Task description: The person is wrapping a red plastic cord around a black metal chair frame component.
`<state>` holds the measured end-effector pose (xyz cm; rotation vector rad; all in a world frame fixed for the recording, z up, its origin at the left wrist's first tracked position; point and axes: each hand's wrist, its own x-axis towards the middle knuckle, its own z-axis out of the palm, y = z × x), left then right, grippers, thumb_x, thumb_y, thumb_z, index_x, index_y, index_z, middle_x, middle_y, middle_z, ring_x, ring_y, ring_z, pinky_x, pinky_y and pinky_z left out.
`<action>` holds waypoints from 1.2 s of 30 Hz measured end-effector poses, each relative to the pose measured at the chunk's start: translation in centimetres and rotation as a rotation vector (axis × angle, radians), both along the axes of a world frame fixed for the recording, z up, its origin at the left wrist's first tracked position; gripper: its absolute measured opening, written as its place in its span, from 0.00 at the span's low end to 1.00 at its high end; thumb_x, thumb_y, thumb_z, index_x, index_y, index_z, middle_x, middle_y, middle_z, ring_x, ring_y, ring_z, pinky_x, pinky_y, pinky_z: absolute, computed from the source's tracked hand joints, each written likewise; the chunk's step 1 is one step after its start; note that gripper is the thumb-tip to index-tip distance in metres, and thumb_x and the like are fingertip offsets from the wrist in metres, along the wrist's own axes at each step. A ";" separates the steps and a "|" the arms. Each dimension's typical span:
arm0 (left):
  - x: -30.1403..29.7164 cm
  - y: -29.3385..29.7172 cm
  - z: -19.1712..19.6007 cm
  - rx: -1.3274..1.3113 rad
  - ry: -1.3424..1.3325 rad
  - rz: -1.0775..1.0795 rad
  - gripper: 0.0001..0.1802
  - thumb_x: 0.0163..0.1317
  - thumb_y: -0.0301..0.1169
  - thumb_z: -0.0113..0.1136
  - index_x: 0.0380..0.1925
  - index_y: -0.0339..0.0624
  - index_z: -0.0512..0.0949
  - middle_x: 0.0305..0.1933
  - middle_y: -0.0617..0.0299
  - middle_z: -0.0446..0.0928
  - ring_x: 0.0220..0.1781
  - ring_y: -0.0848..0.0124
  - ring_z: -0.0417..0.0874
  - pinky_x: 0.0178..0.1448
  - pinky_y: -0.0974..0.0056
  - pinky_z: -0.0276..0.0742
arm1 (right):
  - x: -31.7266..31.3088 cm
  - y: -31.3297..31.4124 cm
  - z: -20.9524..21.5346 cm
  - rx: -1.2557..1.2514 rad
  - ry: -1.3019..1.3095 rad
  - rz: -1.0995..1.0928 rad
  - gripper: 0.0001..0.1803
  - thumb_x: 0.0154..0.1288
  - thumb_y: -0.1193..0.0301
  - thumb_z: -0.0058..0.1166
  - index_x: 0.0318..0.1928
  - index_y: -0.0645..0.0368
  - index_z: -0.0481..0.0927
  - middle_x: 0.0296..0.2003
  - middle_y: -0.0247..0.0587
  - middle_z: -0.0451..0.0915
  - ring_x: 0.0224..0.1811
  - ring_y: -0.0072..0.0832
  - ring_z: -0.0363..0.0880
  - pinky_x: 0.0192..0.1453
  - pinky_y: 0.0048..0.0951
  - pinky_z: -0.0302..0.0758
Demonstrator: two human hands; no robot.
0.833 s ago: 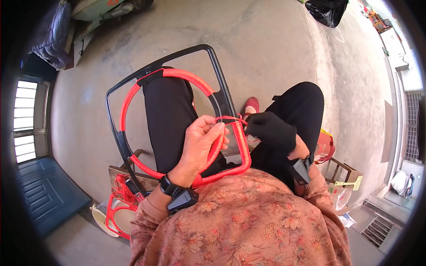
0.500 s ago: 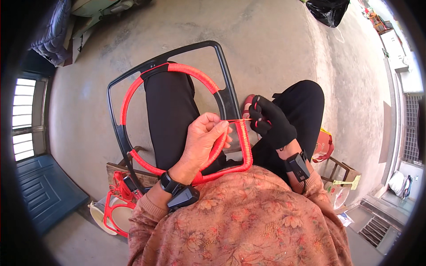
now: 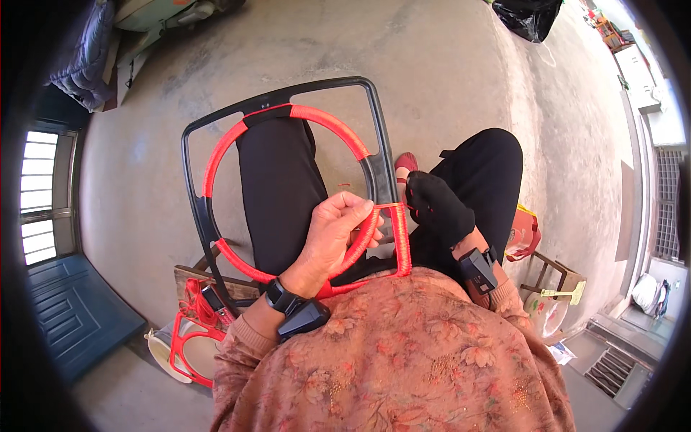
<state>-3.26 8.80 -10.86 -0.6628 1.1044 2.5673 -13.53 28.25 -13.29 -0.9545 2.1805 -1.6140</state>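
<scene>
A black, squarish frame (image 3: 384, 133) with a round inner ring rests over my left thigh and against my lap. Red cord wrapping (image 3: 332, 125) covers much of the ring, plus the near right side and corner; other stretches are bare black. My bare left hand (image 3: 341, 229) is closed, thumb and fingers pinching the ring's right side at the end of the wrapping. From there a red cord (image 3: 389, 206) runs across the frame's right bar to my right hand (image 3: 439, 207). That hand, in a black glove, has its fingers curled on the cord just beside the bar.
At my left, another red frame (image 3: 176, 353) leans on a pale bucket (image 3: 160, 347), near a bundle of red cord (image 3: 199, 302). A wooden stool (image 3: 568, 277) and a red bag (image 3: 524, 234) stand at right. A black plastic bag (image 3: 529, 18) lies far right.
The frame has shifted slightly right and toward me, with my left hand following. My right hand has come a little lower and nearer the bar, and the cord now lies across it.
</scene>
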 end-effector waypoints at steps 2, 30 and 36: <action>-0.2 0.0 0.1 0.018 -0.014 0.000 0.07 0.67 0.31 0.55 0.32 0.41 0.72 0.29 0.54 0.79 0.25 0.69 0.82 0.27 0.68 0.81 | -0.9 0.7 -1.1 0.114 -0.013 0.117 0.08 0.65 0.73 0.45 0.26 0.56 0.68 0.22 0.27 0.65 0.22 0.16 0.62 0.24 0.21 0.58; 0.1 -0.7 0.7 -0.100 0.050 0.083 0.07 0.67 0.32 0.53 0.31 0.43 0.72 0.29 0.57 0.78 0.25 0.70 0.80 0.28 0.68 0.78 | -2.9 14.8 -2.1 -0.239 -0.562 -1.188 0.10 0.61 0.70 0.58 0.42 0.60 0.81 0.30 0.35 0.82 0.28 0.23 0.80 0.28 0.22 0.74; 0.9 -2.2 0.4 -0.066 0.061 0.134 0.05 0.67 0.31 0.53 0.31 0.46 0.71 0.29 0.57 0.78 0.24 0.69 0.79 0.28 0.67 0.76 | -2.3 26.9 -8.4 0.501 -0.049 -1.037 0.15 0.63 0.79 0.49 0.51 0.63 0.76 0.37 0.33 0.79 0.36 0.17 0.75 0.39 0.15 0.73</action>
